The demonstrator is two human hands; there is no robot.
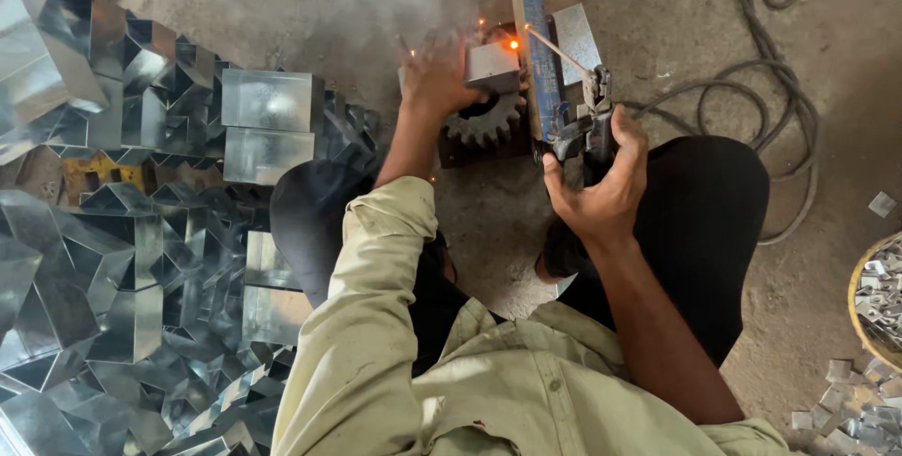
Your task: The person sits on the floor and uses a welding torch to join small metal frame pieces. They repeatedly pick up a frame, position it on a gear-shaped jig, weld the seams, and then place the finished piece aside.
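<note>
My right hand (601, 184) grips a black welding electrode holder (587, 132). A thin rod (556, 47) runs up-left from it to a glowing orange spark (513, 44). My left hand (434, 80) presses on a small galvanized metal box (492, 66), fingers spread over its left side. The box rests on a dark toothed gear (484, 123) lying on the floor. A long blue metal bar (541, 61) stands on edge just right of the box. Smoke rises above the weld spot.
A large heap of shiny sheet-metal boxes (141, 231) fills the left side. A grey welding cable (752, 71) loops over the concrete floor at right. A yellow-rimmed basket of small metal pieces (878, 296) sits at the right edge, with loose pieces (855, 409) below it.
</note>
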